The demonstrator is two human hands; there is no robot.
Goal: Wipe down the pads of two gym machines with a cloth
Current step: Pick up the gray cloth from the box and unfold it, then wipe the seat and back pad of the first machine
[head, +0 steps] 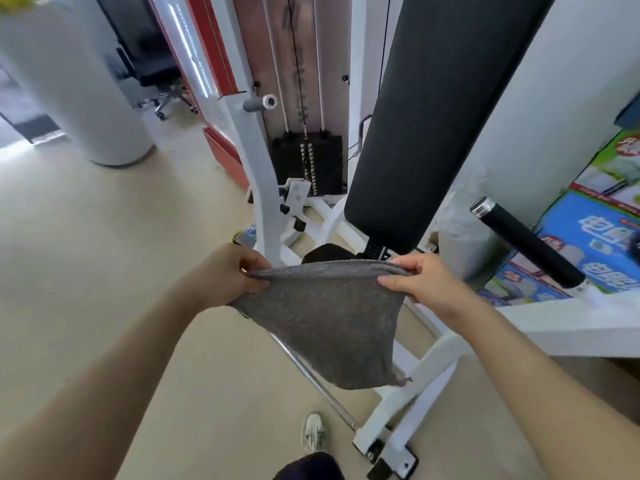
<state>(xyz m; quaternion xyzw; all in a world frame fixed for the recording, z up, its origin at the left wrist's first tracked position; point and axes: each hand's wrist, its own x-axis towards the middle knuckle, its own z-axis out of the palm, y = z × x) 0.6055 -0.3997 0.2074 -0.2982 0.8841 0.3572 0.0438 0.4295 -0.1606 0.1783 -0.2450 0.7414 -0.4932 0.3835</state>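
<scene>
Beige flooring (pixel 104 237), smooth and matte, is spreading beneath us, and a white steel machine (pixel 263 188) with square tubing is standing on it. Its long black pad (pixel 433 109), smooth vinyl with rounded corners, is leaning up and away from us.

We are holding a grey cloth (pixel 325 320) in the air, just in front of the pad's lower end; whether it is touching the pad we cannot tell. The cloth is soft and fuzzy. It is stretching flat along its doubled top edge and hanging down to a narrow, frayed corner.

Our left hand (pixel 228 275) is pinching the top left corner, thumb above and fingers (pixel 258 284) curled underneath. Our right hand (pixel 429 285) is gripping the top right corner, with its fingertips closed over the edge.

A small black seat (pixel 325 252) is peeking over the cloth, which is hiding most of it. A chrome bar (pixel 318 382) is running diagonally across the floor under the cloth. Behind the frame, a black weight stack (pixel 306 164) is sitting on two thin guide rods. To the right, a black foam handle (pixel 526 244) with a chrome cap is jutting out in front of colourful printed boxes (pixel 595 237). A white round column (pixel 79 91) and a black office chair (pixel 156 64) are standing far left. One white shoe (pixel 315 433) is showing below.
</scene>
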